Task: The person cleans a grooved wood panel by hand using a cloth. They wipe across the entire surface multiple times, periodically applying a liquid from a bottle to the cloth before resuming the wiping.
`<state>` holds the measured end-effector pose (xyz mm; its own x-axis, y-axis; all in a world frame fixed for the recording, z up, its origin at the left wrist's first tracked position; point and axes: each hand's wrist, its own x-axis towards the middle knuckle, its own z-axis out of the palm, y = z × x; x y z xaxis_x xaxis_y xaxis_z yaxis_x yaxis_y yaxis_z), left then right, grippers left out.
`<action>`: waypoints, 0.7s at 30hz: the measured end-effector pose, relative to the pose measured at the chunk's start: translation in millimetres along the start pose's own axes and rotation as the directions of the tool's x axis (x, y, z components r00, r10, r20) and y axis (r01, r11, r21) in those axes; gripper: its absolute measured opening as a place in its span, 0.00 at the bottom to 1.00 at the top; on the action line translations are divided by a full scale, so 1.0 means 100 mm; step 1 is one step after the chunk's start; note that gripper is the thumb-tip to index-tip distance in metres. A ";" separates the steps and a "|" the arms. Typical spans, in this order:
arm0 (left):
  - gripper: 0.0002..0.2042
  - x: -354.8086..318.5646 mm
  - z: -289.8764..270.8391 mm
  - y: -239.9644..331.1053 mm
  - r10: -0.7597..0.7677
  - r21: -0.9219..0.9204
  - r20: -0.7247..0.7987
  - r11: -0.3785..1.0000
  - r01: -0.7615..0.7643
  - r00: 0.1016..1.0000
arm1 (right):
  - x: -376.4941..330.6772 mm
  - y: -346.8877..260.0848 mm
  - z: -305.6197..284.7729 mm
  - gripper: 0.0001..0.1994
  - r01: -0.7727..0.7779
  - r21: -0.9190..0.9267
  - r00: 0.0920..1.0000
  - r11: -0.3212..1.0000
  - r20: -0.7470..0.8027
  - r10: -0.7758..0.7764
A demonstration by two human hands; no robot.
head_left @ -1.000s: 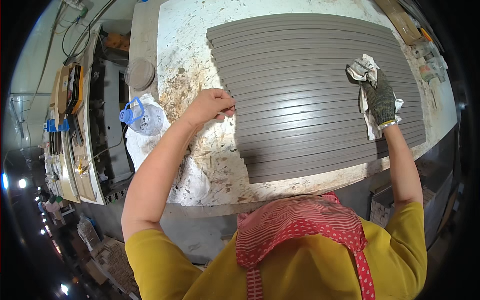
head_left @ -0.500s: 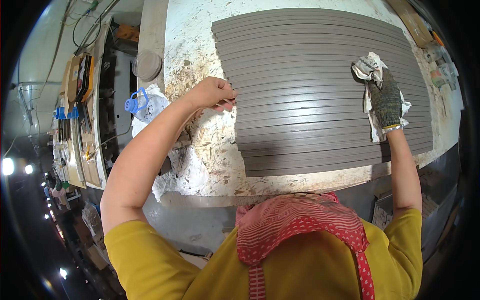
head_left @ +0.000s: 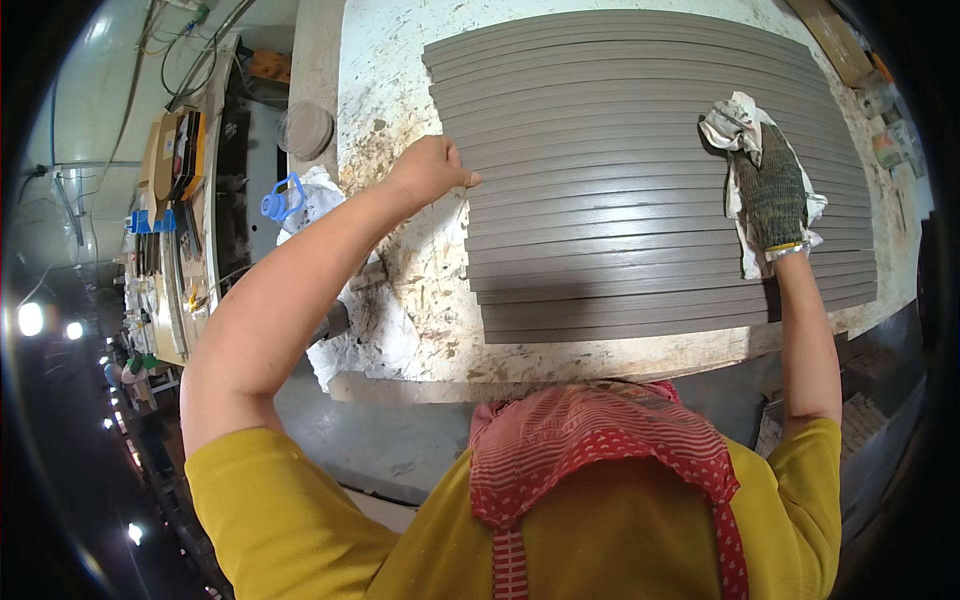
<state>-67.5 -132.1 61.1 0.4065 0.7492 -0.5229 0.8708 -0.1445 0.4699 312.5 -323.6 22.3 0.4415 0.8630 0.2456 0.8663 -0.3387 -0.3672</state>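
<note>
Grey-brown strips (head_left: 600,235) lie side by side on the table in one wide panel, their long edges running left to right. Bare and closed, my left hand (head_left: 432,172) is at the panel's left end, its fingertips against the strip ends; whatever may be pinched there is hidden. A dark knitted glove covers my right hand (head_left: 775,195), which rests on the right part of the panel. It grips a crumpled white cloth (head_left: 733,125) that shows above the fingers and along both sides of the hand, pressed to the strips.
The stained white table (head_left: 400,260) carries a white rag (head_left: 375,340) at its left front. Near the left edge are a blue-capped clear bottle (head_left: 290,200) and a round clear container (head_left: 305,130). Small bottles (head_left: 895,145) and a cardboard piece (head_left: 835,45) sit at far right.
My left hand has turned, its fingers more curled, and moved slightly up along the strip ends. My right hand with the cloth is nearly in the same place. The whole view has shifted a little.
</note>
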 end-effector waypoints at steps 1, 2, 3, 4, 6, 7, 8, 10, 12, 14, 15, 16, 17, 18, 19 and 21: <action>0.17 0.01 0.00 0.04 -0.004 0.034 -0.002 0.999 0.004 1.000 | -0.01 0.00 0.00 0.24 -0.002 0.006 1.000 1.000 -0.002 0.002; 0.17 0.01 0.02 0.07 -0.006 0.040 -0.004 0.999 0.006 1.000 | -0.01 0.00 0.00 0.24 0.010 -0.012 1.000 1.000 -0.009 -0.010; 0.17 0.03 0.05 0.11 -0.007 0.017 0.004 1.000 0.007 1.000 | -0.02 0.01 0.00 0.24 0.020 -0.032 1.000 0.999 -0.017 -0.021; 0.17 0.04 0.06 0.14 -0.009 -0.006 0.013 1.000 0.009 1.000 | -0.02 0.02 0.01 0.24 0.017 -0.029 1.000 0.999 -0.020 -0.018; 0.17 0.02 0.02 0.17 -0.007 -0.015 0.048 1.000 0.008 0.999 | -0.02 0.06 0.03 0.25 0.017 0.019 1.000 1.000 -0.005 -0.017; 0.17 0.01 0.00 0.19 -0.005 -0.030 0.085 1.000 0.008 0.996 | -0.02 0.08 0.04 0.25 0.014 0.020 1.000 1.000 -0.007 -0.014; 0.17 0.01 -0.03 0.20 -0.004 -0.027 0.086 1.000 0.007 0.996 | -0.01 0.11 0.06 0.24 0.037 -0.006 0.999 0.999 -0.004 -0.037; 0.17 0.00 -0.07 0.20 -0.063 -0.058 0.142 0.996 0.072 0.988 | -0.01 0.16 0.11 0.24 0.055 -0.031 0.998 0.998 0.005 -0.055; 0.17 0.01 -0.11 0.22 -0.050 -0.065 0.165 0.996 0.061 0.985 | 0.01 0.21 0.17 0.23 0.090 -0.052 0.995 0.995 -0.049 -0.092; 0.17 0.03 -0.11 0.19 -0.037 -0.073 0.186 0.996 0.051 0.982 | 0.01 0.25 0.20 0.23 0.083 -0.081 0.995 0.993 -0.052 -0.087; 0.17 0.04 -0.09 0.17 -0.005 -0.077 0.171 0.997 0.019 0.985 | 0.01 0.25 0.21 0.23 0.077 -0.109 0.995 0.991 -0.059 -0.084; 0.16 0.05 -0.08 0.15 0.026 -0.080 0.156 0.997 -0.014 0.987 | 0.01 0.24 0.20 0.23 0.077 -0.107 0.995 0.991 -0.059 -0.083; 0.16 0.05 -0.08 0.13 0.025 -0.078 0.155 0.997 -0.013 0.988 | 0.01 0.21 0.17 0.23 0.080 -0.099 0.996 0.992 -0.043 -0.084; 0.17 0.04 -0.05 0.17 0.053 -0.015 0.120 0.999 -0.052 0.991 | 0.00 0.18 0.14 0.23 0.080 -0.092 0.996 0.993 -0.025 -0.083; 0.17 0.02 -0.03 0.20 0.083 0.049 0.085 0.995 -0.088 0.993 | 0.00 0.10 0.07 0.23 0.081 -0.089 0.996 0.993 -0.023 -0.083; 0.17 0.08 0.03 0.23 0.071 0.022 0.094 0.997 -0.073 0.993 | 0.01 -0.04 -0.05 0.23 -0.080 0.079 0.993 0.994 0.088 0.073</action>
<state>-43.3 -131.6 66.1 0.4914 0.6730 -0.5528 0.8445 -0.2133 0.4912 310.2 -323.7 28.8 0.4810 0.8658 0.1380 0.8071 -0.3757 -0.4555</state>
